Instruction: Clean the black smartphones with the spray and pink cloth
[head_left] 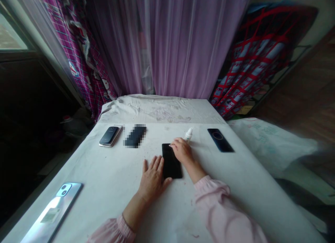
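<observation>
A black phone (171, 162) lies flat on the white-covered table, its dark glossy face up. My left hand (153, 176) rests flat along the phone's left edge, fingers stretched forward and thumb by its lower edge. Over the phone's upper right part, my right hand (182, 150) is closed with its fingertips pressed together at the glass. A small pale bit shows at those fingertips, too small to name. Just beyond the right hand stands a small white spray bottle (188, 133), its lower part partly hidden by that hand.
A dark phone (110, 135) lies on a lighter one at the left, beside a pixelated dark object (135, 136). Another dark phone (220, 140) lies far right. A silvery phone (53, 211) is near left. Purple curtains (183, 44) hang behind the table (117, 173).
</observation>
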A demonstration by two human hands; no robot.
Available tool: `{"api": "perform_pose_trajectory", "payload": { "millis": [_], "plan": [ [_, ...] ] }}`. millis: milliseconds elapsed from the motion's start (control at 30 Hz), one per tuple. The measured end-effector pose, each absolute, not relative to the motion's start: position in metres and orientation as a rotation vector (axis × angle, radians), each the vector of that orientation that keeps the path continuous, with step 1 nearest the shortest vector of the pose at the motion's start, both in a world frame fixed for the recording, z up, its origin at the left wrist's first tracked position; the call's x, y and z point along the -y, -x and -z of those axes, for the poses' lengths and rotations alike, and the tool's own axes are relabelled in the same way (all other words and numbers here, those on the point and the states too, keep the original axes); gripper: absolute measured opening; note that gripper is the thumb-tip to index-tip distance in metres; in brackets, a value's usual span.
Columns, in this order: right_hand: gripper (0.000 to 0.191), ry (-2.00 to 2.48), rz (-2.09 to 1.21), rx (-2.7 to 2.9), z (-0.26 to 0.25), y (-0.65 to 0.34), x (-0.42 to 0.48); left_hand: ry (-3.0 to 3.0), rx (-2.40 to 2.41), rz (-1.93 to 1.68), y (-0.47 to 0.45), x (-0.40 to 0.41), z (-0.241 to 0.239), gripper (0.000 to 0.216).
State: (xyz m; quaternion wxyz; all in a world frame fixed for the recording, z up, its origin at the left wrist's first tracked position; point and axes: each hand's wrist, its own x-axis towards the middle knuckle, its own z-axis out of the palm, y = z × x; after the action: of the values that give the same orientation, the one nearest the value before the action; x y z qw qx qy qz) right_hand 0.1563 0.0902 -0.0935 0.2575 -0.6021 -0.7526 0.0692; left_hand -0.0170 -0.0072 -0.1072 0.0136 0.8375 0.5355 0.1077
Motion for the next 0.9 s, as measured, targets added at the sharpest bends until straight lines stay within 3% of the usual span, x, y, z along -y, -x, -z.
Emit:
{"api": "perform_pose_trajectory", "payload": {
  "millis": [133, 300, 467, 700, 900],
  "plan": [
    [0.020, 1.631, -0.200, 2.042, 0.099, -0.159, -0.093, -2.613, -1.616, -0.406, 0.021, 0.014, 0.106, 0.067],
    [0.019, 1.602, -0.202, 2.010, 0.108, -0.174, -0.070, -2.638, -1.440, -0.670, 0.026, 0.035, 0.106, 0.038],
    [0.017, 1.589, -0.254, 1.979, 0.105, -0.181, -0.070, -2.799, -1.146, -0.734, 0.026, 0.038, 0.100, 0.024],
    [0.014, 1.549, -0.287, 2.115, 0.086, -0.174, -0.052, -2.983, -1.071, -0.563, 0.024, 0.030, 0.097, 0.023],
    [0.016, 1.437, -0.389, 2.177, 0.085, -0.168, -0.038, -2.974, -1.035, -0.739, 0.023, 0.032, 0.104, 0.027]
  ]
}}
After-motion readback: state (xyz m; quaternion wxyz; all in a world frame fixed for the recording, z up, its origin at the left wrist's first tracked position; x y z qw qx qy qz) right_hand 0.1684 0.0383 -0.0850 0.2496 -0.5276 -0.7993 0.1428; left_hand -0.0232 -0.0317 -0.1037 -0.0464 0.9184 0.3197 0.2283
